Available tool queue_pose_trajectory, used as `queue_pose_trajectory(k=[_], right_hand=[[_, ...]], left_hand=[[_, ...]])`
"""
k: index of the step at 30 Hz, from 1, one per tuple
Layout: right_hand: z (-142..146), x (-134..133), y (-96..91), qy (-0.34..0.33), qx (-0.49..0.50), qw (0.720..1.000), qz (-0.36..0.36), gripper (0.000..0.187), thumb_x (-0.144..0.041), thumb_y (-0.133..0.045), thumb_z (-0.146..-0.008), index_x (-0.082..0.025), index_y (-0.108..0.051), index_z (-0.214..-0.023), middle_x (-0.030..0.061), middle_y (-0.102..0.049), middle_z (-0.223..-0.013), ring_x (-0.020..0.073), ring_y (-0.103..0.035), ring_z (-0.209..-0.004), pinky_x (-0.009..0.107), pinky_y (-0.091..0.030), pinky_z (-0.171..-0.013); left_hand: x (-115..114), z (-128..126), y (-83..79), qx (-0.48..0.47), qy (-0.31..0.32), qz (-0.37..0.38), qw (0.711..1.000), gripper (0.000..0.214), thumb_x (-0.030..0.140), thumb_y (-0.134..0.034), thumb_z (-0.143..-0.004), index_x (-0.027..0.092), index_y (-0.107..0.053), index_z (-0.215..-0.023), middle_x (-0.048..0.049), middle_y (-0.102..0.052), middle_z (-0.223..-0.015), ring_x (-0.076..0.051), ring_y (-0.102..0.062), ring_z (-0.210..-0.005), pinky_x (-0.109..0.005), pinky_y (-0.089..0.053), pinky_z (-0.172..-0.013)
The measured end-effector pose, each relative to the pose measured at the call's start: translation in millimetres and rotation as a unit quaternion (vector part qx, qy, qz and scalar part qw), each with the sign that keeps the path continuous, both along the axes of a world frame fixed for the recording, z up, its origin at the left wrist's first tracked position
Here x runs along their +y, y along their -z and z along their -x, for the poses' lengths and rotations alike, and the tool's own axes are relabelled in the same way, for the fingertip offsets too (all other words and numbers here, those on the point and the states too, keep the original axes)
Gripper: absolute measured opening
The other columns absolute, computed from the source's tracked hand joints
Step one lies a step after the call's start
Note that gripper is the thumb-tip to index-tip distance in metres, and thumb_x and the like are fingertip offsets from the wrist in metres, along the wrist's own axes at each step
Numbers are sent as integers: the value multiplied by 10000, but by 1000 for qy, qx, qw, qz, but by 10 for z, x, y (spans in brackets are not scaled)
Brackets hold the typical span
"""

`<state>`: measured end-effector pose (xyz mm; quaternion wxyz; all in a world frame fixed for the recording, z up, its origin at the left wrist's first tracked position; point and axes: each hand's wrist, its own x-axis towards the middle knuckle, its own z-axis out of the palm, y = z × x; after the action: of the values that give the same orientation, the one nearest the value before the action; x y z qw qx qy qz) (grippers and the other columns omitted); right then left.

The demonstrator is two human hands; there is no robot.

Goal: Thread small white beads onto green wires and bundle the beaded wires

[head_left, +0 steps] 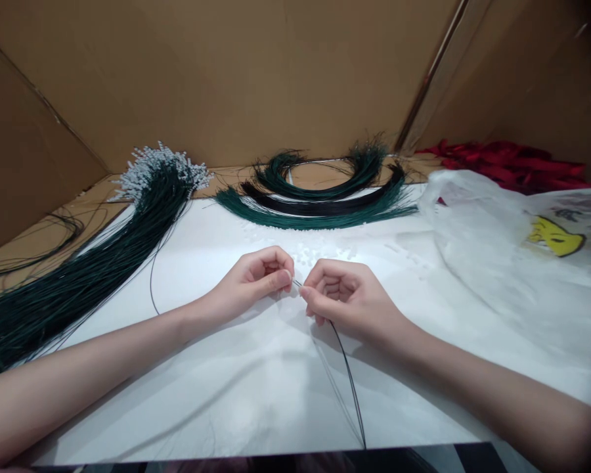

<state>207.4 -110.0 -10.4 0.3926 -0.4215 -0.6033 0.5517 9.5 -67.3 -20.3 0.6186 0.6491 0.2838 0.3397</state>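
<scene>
My left hand [263, 276] is closed in a pinch, thumb against forefinger, at one end of some thin dark wires [347, 361]. A short stretch of wire bridges the small gap to my right hand [347, 292], which pinches the same wires between thumb and forefinger. From beneath my right hand the wires curve down to the table's front edge. Small white beads [320, 249] lie scattered just behind my hands. Whether a bead sits between my left fingertips is hidden.
At left lies a big bundle of dark green wires [98, 263] with white-beaded tips [162, 167]. Curved bundles of green and black wire [320, 209] lie at the back. A clear plastic bag [492, 243] and red ribbon [512, 164] are at right. Cardboard walls [251, 79] enclose the white tabletop [236, 401].
</scene>
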Motion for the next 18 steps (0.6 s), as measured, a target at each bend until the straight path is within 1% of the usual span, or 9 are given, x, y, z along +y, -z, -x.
queue_pose_trajectory(k=[8,18], right_hand=[[9,-14,-12,-1,-23,1000,-14,117,-204,-657,-817,-157,-605,-723,-12,-617,-590,95,-568,-510,211,-437,-516],[11,-6,-3,4,-29,999,-19,123,-195,-652,-826,-158,-606,-719,-13,-619,-594,91,-570,-512,204,-439,-508]], left_hand=[[-11,-6,-8,-1,11,3,1000,185,316,-634,-931,146,-587,-876,15,-557,-763,-66,-509,-683,-179,-390,-636],[-25,-12,0,12,4,-4,1000,170,313,-634,-933,155,-595,-885,20,-569,-755,-58,-516,-672,-169,-402,-630]])
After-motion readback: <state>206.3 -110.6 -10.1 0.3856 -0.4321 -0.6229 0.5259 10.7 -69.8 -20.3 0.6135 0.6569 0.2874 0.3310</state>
